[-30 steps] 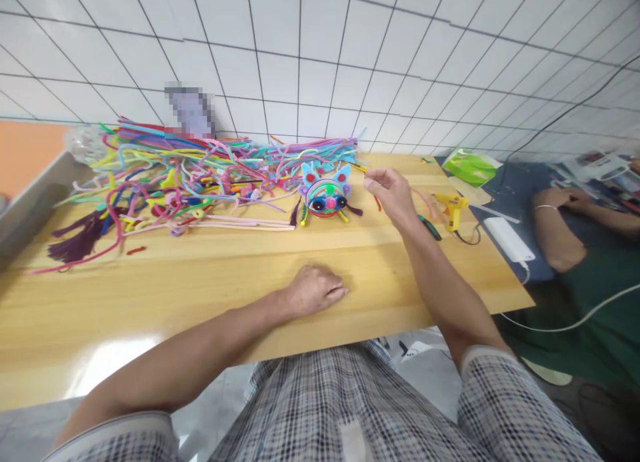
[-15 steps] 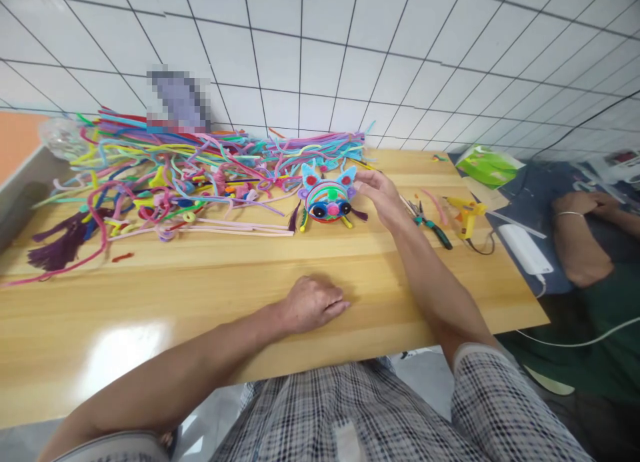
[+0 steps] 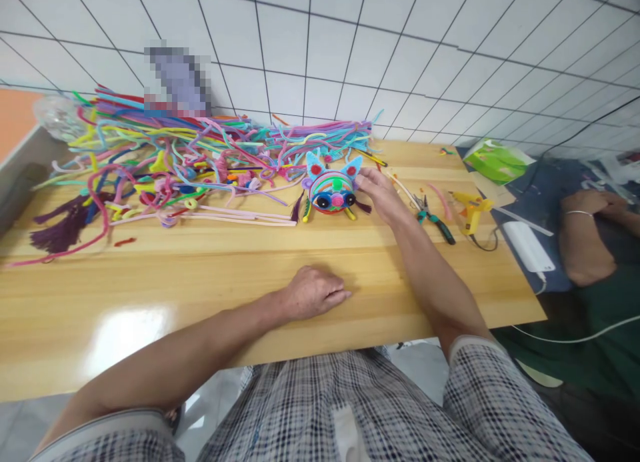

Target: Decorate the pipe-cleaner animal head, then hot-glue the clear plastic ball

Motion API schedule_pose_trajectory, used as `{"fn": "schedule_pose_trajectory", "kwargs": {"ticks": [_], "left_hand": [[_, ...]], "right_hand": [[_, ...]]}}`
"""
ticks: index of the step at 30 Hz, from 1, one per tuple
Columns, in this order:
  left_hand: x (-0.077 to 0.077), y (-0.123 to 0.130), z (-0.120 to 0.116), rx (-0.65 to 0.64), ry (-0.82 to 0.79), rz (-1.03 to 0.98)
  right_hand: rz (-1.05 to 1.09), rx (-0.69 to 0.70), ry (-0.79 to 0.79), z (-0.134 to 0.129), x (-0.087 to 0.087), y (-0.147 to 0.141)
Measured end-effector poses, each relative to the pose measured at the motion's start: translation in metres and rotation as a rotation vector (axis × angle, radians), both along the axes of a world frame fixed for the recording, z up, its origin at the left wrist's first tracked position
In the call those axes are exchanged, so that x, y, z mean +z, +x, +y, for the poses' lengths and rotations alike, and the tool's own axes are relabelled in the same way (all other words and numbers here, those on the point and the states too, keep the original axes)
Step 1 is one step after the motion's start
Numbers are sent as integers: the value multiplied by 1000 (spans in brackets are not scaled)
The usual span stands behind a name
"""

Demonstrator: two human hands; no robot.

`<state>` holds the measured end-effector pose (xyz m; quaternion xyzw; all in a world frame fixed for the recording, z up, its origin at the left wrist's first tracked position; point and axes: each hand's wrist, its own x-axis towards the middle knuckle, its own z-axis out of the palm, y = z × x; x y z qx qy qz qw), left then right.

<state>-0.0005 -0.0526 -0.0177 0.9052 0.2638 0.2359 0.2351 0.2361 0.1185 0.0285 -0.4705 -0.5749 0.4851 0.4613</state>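
A pipe-cleaner animal figure (image 3: 327, 187) stands on the wooden table (image 3: 210, 275), with blue ears, dark round eyes, a pink nose and dark tassels at its sides. My right hand (image 3: 379, 194) is closed at the figure's right side, thumb and fingers against it just below the ear; the fingertips are partly hidden. My left hand (image 3: 317, 293) rests on the tabletop nearer to me, curled in a loose fist, with nothing seen in it. To the right of my right hand lie green-handled pliers (image 3: 436, 227).
A heap of colourful pipe cleaners (image 3: 200, 159) fills the back left, beside a purple tassel (image 3: 60, 229). On the right lie a yellow glue gun (image 3: 471, 212) with its cord, a white power strip (image 3: 527, 245) and a green packet (image 3: 497, 161). Another person's forearms (image 3: 585, 242) rest beyond.
The view has tilted slightly, lifting the scene in the picture. The figure seems to have shifted a touch with my right hand on it; my left fist stays on the table.
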Motion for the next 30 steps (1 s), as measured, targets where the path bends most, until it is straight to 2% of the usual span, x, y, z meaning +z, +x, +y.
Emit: {"fn": "schedule_pose_trajectory", "kwargs": {"ticks": [2, 5, 7, 9, 12, 17, 21, 25, 30], "left_hand": [[4, -1, 2, -2, -81, -73], [12, -3, 7, 38, -307, -212], [17, -5, 9, 127, -462, -295], [21, -7, 11, 247, -544, -377], [22, -8, 14, 412, -532, -522], [19, -14, 33, 626, -321, -755], [8, -30, 62, 748, -264, -703], [1, -47, 93, 717, -253, -546], [7, -47, 131, 515, -243, -442]], "right_hand": [[-3, -26, -8, 1, 0, 3], [-12, -89, 1, 2, 2, 8], [-18, -144, 19, 2, 4, 12], [-26, -193, 40, 0, 4, 17], [-49, -238, 74, -9, 1, 23], [-73, -242, 76, -33, -11, 30], [-86, -224, 62, -45, -19, 31], [-88, -201, 41, -51, -20, 29], [-113, -164, 50, -64, -17, 30]]}}
